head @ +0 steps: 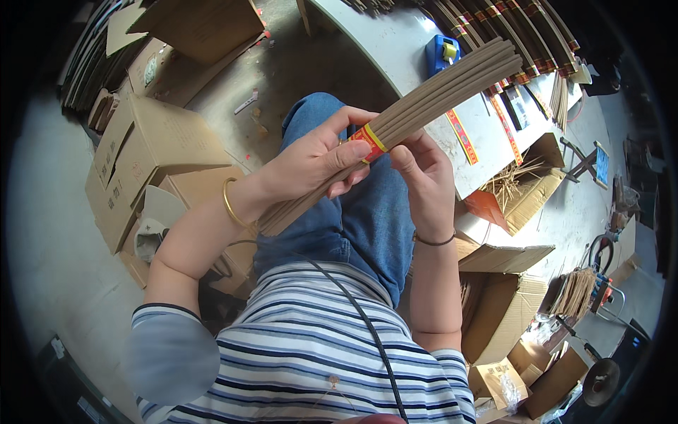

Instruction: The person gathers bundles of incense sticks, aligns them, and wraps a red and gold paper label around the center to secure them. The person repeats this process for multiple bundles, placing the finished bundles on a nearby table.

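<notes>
A bundle of brown incense sticks (pixel 450 87) lies slantwise across my lap, its far end over the table edge. Around its middle runs a red and yellow paper band (pixel 375 142). My left hand (pixel 307 159) grips the bundle at this band, thumb on top and fingers curled beneath. On the other side, my right hand (pixel 431 177) holds the bundle's lower edge beside the band, its thumb close to the paper; the bundle partly hides those fingertips. Two red and yellow paper strips (pixel 462 137) lie on the table nearby.
The pale table (pixel 381 42) holds a blue tape dispenser (pixel 435 57) and several banded incense bundles (pixel 495 32). An open carton (pixel 537 204) with loose sticks stands at the table's near side. Cardboard boxes (pixel 180 132) crowd my left. Another open box (pixel 492 312) is at my right elbow.
</notes>
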Action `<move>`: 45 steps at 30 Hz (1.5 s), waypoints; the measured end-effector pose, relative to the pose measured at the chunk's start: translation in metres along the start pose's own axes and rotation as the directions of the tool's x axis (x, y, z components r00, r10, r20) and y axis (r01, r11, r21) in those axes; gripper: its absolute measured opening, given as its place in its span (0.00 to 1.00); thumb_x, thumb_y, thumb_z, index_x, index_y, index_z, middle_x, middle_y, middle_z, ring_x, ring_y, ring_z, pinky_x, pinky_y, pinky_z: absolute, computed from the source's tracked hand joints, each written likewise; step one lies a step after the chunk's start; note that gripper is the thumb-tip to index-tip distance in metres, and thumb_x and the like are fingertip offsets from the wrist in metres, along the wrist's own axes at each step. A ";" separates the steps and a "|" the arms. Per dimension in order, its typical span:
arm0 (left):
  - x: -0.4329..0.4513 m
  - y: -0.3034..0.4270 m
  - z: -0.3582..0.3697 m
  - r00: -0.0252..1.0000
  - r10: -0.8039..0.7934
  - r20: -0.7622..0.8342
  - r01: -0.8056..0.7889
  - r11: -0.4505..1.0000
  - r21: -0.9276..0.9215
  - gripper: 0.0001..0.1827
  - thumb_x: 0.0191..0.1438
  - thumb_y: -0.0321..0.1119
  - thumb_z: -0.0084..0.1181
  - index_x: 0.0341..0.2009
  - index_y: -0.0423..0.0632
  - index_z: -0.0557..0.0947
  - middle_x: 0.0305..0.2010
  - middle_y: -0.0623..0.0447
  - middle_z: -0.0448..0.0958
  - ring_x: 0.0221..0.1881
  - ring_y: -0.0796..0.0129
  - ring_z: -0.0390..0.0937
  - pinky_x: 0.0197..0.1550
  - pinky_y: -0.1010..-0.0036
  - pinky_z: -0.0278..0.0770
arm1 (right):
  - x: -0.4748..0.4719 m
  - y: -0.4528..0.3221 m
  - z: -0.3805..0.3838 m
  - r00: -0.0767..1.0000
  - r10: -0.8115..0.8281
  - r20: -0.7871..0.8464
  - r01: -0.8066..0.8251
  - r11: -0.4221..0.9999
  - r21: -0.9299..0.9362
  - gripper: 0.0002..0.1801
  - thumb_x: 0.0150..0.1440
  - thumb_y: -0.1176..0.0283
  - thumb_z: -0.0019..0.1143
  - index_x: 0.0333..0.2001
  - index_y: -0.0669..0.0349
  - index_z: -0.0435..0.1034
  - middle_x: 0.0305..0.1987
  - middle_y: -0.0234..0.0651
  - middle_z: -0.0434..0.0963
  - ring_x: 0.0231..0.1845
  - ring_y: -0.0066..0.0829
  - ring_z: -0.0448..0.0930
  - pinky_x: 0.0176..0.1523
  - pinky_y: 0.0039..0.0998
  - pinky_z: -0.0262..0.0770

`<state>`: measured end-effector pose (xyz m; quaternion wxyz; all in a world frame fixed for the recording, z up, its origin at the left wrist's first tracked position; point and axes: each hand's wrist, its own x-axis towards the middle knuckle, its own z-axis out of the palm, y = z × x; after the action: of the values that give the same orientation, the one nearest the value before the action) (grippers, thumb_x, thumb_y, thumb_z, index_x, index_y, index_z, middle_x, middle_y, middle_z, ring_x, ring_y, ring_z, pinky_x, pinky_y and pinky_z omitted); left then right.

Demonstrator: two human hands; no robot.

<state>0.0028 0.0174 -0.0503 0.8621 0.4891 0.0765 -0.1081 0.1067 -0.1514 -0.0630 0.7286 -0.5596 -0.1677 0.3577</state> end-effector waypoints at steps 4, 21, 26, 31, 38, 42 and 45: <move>-0.008 -0.001 -0.027 0.997 0.003 -0.077 -0.013 0.991 -0.135 0.24 0.67 0.47 0.42 0.61 0.53 0.57 0.28 0.52 0.68 0.17 0.80 0.64 0.21 0.87 0.67 | 0.082 0.018 -0.079 0.935 -0.080 -0.346 0.020 0.985 -0.172 0.14 0.65 0.62 0.51 0.42 0.64 0.71 0.32 0.30 0.76 0.26 0.14 0.73 0.28 0.14 0.67; -0.008 -0.006 -0.045 1.000 0.007 -0.017 -0.011 0.972 -0.235 0.22 0.67 0.41 0.44 0.62 0.52 0.58 0.30 0.54 0.69 0.21 0.82 0.65 0.25 0.88 0.68 | 0.177 0.005 -0.142 0.885 0.369 -0.283 -0.349 0.930 0.120 0.15 0.61 0.76 0.50 0.43 0.81 0.65 0.42 0.57 0.76 0.42 0.43 0.83 0.42 0.26 0.84; -0.008 -0.006 -0.043 1.000 0.022 -0.012 -0.024 0.966 -0.258 0.22 0.68 0.41 0.43 0.62 0.52 0.58 0.30 0.54 0.69 0.21 0.82 0.65 0.25 0.88 0.68 | 0.169 0.028 -0.135 0.927 0.204 -0.314 -0.190 0.979 0.077 0.14 0.61 0.78 0.48 0.41 0.85 0.66 0.43 0.58 0.76 0.44 0.42 0.81 0.50 0.28 0.82; -0.008 -0.005 -0.041 1.000 0.019 -0.009 -0.021 0.969 -0.247 0.22 0.68 0.41 0.43 0.62 0.52 0.58 0.30 0.54 0.69 0.20 0.82 0.65 0.24 0.88 0.68 | 0.168 0.044 -0.136 0.897 0.191 -0.398 -0.220 0.975 -0.029 0.12 0.63 0.75 0.45 0.38 0.79 0.68 0.38 0.49 0.78 0.35 0.34 0.82 0.40 0.26 0.83; -0.006 0.007 -0.032 0.999 0.025 -0.028 -0.029 0.987 -0.159 0.22 0.68 0.42 0.42 0.62 0.52 0.58 0.30 0.53 0.69 0.20 0.81 0.64 0.24 0.88 0.67 | 0.170 0.060 -0.118 0.898 0.092 -0.430 -0.285 0.867 -0.408 0.08 0.62 0.73 0.48 0.35 0.69 0.66 0.27 0.39 0.78 0.19 0.25 0.79 0.24 0.24 0.77; -0.007 0.009 -0.021 0.996 0.052 -0.067 -0.063 0.984 -0.165 0.22 0.67 0.43 0.43 0.62 0.51 0.58 0.29 0.54 0.69 0.20 0.82 0.65 0.23 0.88 0.67 | 0.139 0.005 -0.056 0.974 -0.067 -0.216 0.001 0.956 -0.292 0.08 0.63 0.72 0.50 0.38 0.68 0.68 0.30 0.39 0.80 0.20 0.20 0.77 0.20 0.19 0.70; -0.007 0.016 -0.012 0.994 0.103 -0.044 -0.108 0.986 -0.126 0.23 0.67 0.43 0.45 0.62 0.51 0.59 0.29 0.56 0.69 0.20 0.83 0.65 0.23 0.88 0.67 | 0.074 -0.031 -0.015 0.979 -0.137 -0.151 0.106 0.975 -0.196 0.08 0.63 0.71 0.53 0.39 0.65 0.70 0.36 0.38 0.81 0.21 0.16 0.75 0.21 0.14 0.67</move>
<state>-0.0001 0.0362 -0.0413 0.8947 0.4379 0.0732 -0.0481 0.1771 -0.1131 -0.0503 0.7047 -0.6415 -0.1742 0.2479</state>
